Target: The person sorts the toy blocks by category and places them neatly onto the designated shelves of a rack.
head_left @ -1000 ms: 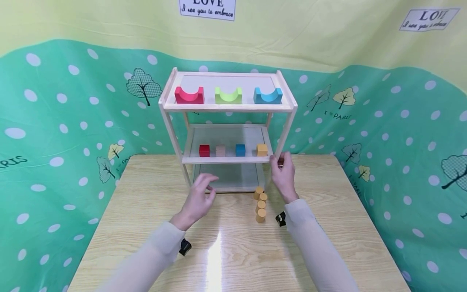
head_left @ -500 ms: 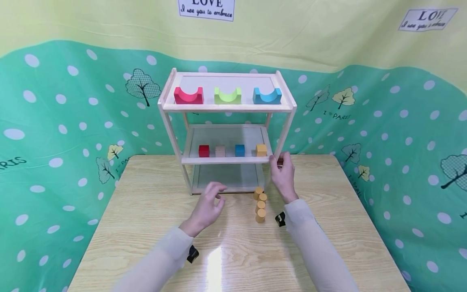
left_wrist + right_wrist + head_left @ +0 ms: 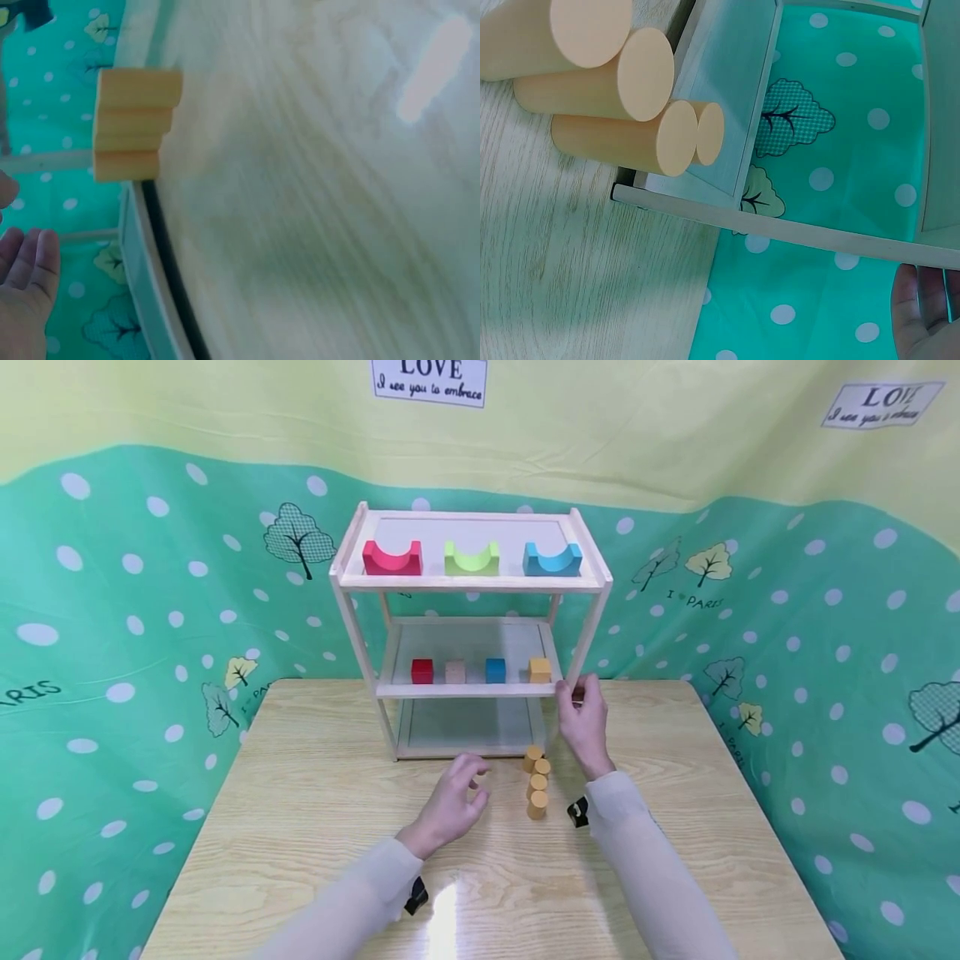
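A white three-tier shelf rack (image 3: 468, 690) stands on the table. My right hand (image 3: 583, 725) grips its front right post at the middle tier; in the right wrist view the fingers (image 3: 930, 300) meet the post's edge. My left hand (image 3: 454, 802) hovers over the table in front of the rack, fingers loosely bent, holding nothing. To its right, a row of several wooden cylinders (image 3: 537, 806) stands upright between the two hands, running from the rack's front edge toward me. The cylinders (image 3: 139, 124) also show in the left wrist view, apart from the left hand.
On the top tier sit a red (image 3: 392, 566), a green (image 3: 472, 566) and a blue arch block (image 3: 552, 566). The middle tier carries a red cube (image 3: 422, 672), a pale pink cube (image 3: 455, 672), a blue cube (image 3: 495, 672) and a yellow cube (image 3: 539, 671). A patterned cloth (image 3: 150, 635) hangs behind.
My left hand has moved right and toward me, from the rack's lower front left closer to the cylinders. The right hand has stayed on the post, and the blocks have not moved.
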A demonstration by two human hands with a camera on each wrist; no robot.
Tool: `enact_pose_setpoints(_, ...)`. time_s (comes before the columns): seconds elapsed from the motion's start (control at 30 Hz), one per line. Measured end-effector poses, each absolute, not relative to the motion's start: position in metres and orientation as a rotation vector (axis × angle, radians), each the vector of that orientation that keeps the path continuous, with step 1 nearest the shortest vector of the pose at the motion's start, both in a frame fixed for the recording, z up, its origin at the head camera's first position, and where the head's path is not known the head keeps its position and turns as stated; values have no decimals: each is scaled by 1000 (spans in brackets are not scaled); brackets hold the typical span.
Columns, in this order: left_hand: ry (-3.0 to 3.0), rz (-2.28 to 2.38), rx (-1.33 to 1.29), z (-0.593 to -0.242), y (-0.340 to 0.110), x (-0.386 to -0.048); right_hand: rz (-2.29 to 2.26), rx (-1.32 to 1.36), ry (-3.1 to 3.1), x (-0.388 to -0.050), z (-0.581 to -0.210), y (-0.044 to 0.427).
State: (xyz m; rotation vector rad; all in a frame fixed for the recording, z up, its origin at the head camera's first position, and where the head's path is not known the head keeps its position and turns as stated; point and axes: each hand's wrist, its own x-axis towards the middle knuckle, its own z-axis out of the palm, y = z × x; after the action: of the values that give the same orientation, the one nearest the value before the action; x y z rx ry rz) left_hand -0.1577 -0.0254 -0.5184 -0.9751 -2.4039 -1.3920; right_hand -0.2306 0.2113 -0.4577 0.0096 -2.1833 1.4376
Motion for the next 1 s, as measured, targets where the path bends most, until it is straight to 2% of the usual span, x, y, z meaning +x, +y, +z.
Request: enact_pose_setpoints(1.0, -2555, -1329, -1070, -562, 21, -136, 1455, 5, -2178, -228, -454, 210)
